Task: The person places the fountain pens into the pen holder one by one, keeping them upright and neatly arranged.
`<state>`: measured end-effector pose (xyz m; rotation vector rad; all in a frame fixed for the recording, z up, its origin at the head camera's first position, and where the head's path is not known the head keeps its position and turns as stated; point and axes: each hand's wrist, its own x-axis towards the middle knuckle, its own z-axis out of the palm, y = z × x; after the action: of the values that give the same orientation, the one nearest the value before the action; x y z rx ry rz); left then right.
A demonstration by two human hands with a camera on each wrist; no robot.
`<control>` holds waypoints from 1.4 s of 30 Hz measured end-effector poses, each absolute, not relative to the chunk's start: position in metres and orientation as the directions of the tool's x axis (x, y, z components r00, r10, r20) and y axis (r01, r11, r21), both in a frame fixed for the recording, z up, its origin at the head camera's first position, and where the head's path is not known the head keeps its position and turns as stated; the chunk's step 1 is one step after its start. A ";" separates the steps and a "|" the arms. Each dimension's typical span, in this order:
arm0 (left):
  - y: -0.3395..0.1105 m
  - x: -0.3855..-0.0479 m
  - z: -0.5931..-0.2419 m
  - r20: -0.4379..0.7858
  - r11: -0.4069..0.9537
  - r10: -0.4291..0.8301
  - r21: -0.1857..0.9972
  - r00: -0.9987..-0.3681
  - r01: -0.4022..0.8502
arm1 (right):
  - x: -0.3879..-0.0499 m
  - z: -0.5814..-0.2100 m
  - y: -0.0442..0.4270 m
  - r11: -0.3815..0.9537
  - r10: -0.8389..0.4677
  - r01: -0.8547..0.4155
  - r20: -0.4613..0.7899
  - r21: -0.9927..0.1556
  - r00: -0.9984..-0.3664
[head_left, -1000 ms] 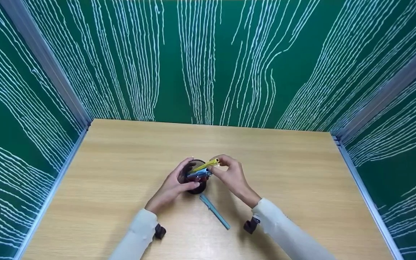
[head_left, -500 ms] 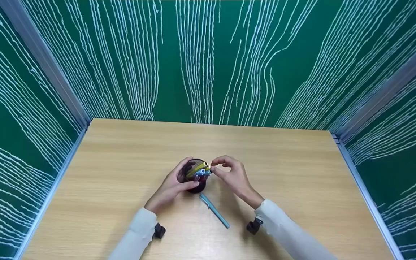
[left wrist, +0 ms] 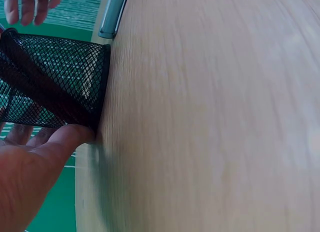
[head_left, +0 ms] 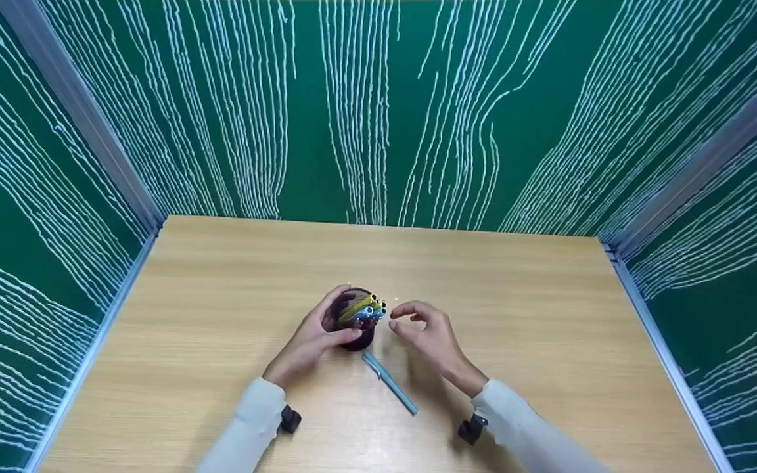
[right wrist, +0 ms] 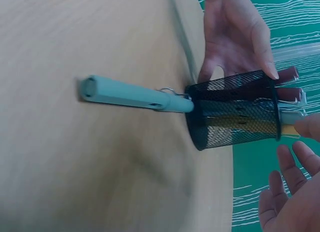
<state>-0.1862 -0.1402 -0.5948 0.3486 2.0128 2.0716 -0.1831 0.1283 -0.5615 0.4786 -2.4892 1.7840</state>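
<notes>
A black mesh pen cup stands on the table, and my left hand grips its side with thumb and fingers around it. Yellow, blue and dark red pens lean inside, their ends poking above the rim. My right hand hovers just right of those pen ends, fingers loosely bent, holding nothing. A teal pen lies on the wood in front of the cup. In the right wrist view, the cup's mesh wall shows the pens through it.
The wooden table runs back to a green wall with white wavy lines. Similar panels stand at the left and right, joined by grey posts. Each wrist carries a small black camera.
A yellow pen, pinched in my right hand a second ago, has gone down into the cup. My right hand has let go and moved slightly right and nearer. My left hand keeps its hold.
</notes>
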 end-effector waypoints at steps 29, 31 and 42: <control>-0.140 -0.187 -0.598 0.027 -0.030 0.330 0.999 -0.944 0.018 | -0.139 -0.612 0.130 0.301 -0.274 -0.116 0.031 -0.946 -0.961; -0.140 -0.187 -0.598 0.029 -0.034 0.333 0.999 -0.943 0.019 | -0.136 -0.615 0.129 0.312 -0.268 -0.110 0.024 -0.944 -0.963; -0.140 -0.188 -0.599 0.051 -0.079 0.360 0.997 -0.932 0.024 | -0.131 -0.627 0.131 0.326 -0.277 -0.156 0.064 -0.933 -0.959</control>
<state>-0.1880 -0.1404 -0.5989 0.4201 1.9574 2.1090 -0.1314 0.1315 -0.6267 0.4331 -2.6427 1.8386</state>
